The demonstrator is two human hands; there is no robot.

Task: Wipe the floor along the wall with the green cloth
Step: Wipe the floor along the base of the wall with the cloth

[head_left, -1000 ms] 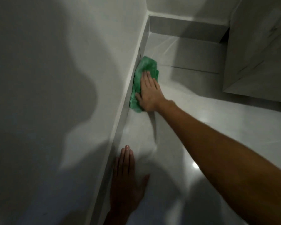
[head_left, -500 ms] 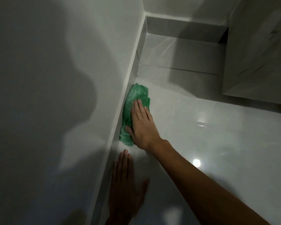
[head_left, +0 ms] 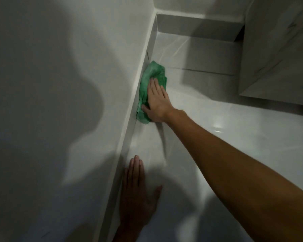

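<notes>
Flat, right hand (head_left: 157,103) fingers spread press the green cloth (head_left: 150,84) against the baseboard (head_left: 129,133); left hand (head_left: 136,193) lies open on floor (head_left: 234,137).

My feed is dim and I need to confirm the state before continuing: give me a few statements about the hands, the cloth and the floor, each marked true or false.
1. The right hand presses flat on the green cloth. True.
2. The cloth lies in the middle of the floor, away from the wall. False: it lies against the skirting at the foot of the wall.
3. The left hand rests flat on the floor near the skirting. True.
4. The left hand holds a second cloth. False: it is empty, fingers stretched out.
5. The cloth is in the far corner. False: bare floor shows between it and the corner.
</notes>
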